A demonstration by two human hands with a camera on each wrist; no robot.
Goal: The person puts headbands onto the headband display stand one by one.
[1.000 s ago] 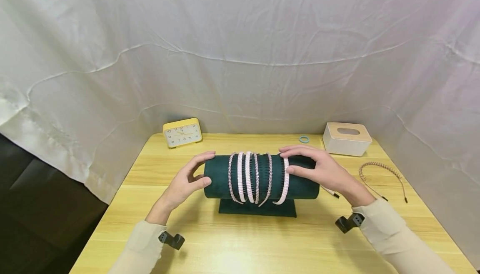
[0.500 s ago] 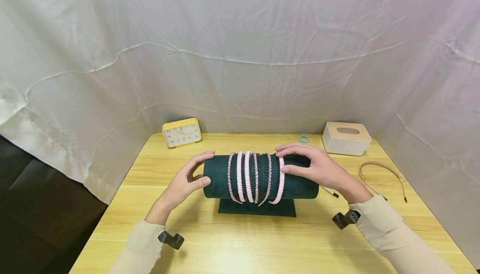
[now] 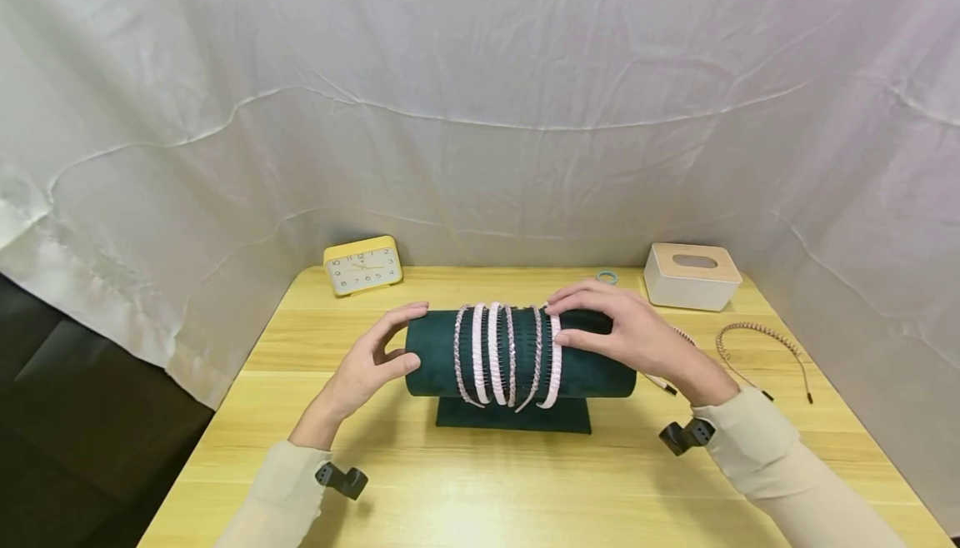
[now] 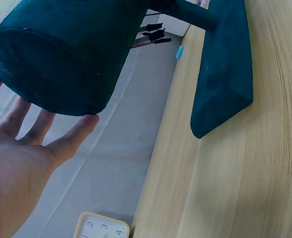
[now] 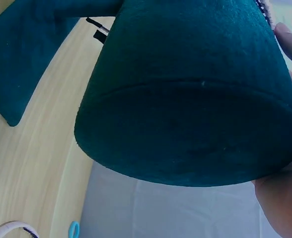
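Note:
A dark green velvet headband display roll (image 3: 600, 377) stands on its flat base (image 3: 513, 416) in front of me. My left hand (image 3: 367, 369) grips the roll's left end, thumb in front and fingers over the top. In the left wrist view, the fingertips (image 4: 89, 121) lie along the round end's rim. Several pink, toothed headbands (image 3: 493, 356) hang over the roll. My right hand (image 3: 637, 336) pinches the rightmost one, a light pink padded headband (image 3: 555, 373), near its top between thumb and fingers. In the right wrist view that headband is mostly hidden behind the roll (image 5: 185, 134).
A yellow clock (image 3: 364, 269) stands at the back left. At the back right are a white tissue box (image 3: 690, 286) with a wooden lid and a small blue ring (image 3: 607, 272). A braided headband (image 3: 761, 328) lies at the right, another partly behind my right forearm.
My right hand has slid the rightmost pink headband leftward along the roll, closer to the others. The left hand keeps its hold on the roll's end.

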